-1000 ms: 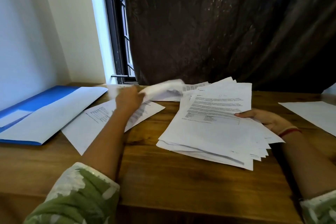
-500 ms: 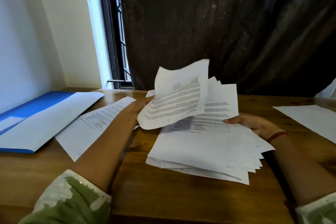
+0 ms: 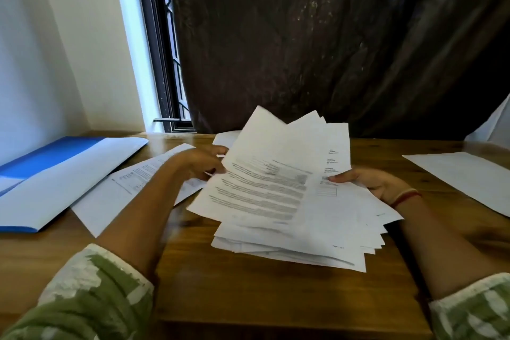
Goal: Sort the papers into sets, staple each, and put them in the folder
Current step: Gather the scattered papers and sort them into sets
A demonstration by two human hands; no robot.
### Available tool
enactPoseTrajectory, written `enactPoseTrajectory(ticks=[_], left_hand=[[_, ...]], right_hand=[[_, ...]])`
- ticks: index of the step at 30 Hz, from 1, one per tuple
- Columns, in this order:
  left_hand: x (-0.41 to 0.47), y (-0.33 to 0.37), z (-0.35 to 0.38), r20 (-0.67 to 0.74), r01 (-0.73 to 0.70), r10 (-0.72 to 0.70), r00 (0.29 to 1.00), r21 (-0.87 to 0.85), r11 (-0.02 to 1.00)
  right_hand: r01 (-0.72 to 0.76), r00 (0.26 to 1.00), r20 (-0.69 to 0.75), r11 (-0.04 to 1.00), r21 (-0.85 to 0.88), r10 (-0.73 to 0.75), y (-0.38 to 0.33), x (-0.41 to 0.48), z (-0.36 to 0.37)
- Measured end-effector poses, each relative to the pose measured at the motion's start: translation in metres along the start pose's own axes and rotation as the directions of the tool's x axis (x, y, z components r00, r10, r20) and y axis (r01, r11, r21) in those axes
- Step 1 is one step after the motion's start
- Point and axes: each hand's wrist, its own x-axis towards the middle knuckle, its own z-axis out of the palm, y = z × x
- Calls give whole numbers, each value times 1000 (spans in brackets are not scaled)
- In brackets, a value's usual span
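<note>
Head view: one stack (image 3: 303,235) of printed papers sits at mid-worktop (image 3: 276,292), fanned so that several corners show at its far and right edges. The right grip (image 3: 369,182) is clamped on the stack's right edge, thumb on top and fingers underneath. The left grip (image 3: 198,163) is at the stack's left side, thumb and fingers pinched on the left edge of the top sheet (image 3: 265,182), which is raised and tilted above the rest; that sheet is blurred, so its print cannot be read.

Three single sheets lie apart from the stack. The left sheet (image 3: 116,196) is just left of it, partly under the left forearm. The far sheet (image 3: 226,138) peeks out behind it. The right sheet (image 3: 463,177) lies well to its right.

One blue folder (image 3: 49,157) lies farther left of the stack, beyond the left sheet, with a white panel across its near part; whether that is paper or the folder's own flap I cannot tell.
</note>
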Motion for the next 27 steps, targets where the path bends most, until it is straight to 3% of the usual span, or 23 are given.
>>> enactPoseTrajectory(ticks=[3, 8, 12, 14, 16, 20, 24, 27], left_hand=[[9, 21, -21, -57, -108, 132, 990, 307, 945], [22, 72, -7, -151, -203, 500, 853, 785, 585], [25, 98, 45, 46, -230, 662, 748, 954, 194], [24, 100, 76, 110, -268, 695, 710, 956, 122], [25, 95, 107, 149, -348, 733, 664, 929, 126], [30, 69, 151, 114, -516, 811, 573, 819, 249], [31, 54, 167, -75, -503, 757, 649, 705, 501], [29, 51, 163, -116, -491, 704, 701, 638, 593]], right_hand=[[34, 999, 8, 999, 32, -34, 2, -2, 0], [47, 998, 29, 998, 37, -48, 2, -1, -4], [51, 998, 40, 999, -9, -51, 1, 1, -5], [42, 998, 41, 999, -27, -41, 1, 0, -4], [37, 998, 48, 999, -14, -37, 0, 1, -4], [58, 998, -10, 997, -50, -58, -1, 2, -4], [34, 999, -40, 998, -51, -36, -1, 0, -7], [6, 999, -37, 1000, -18, -7, 0, -1, -6]])
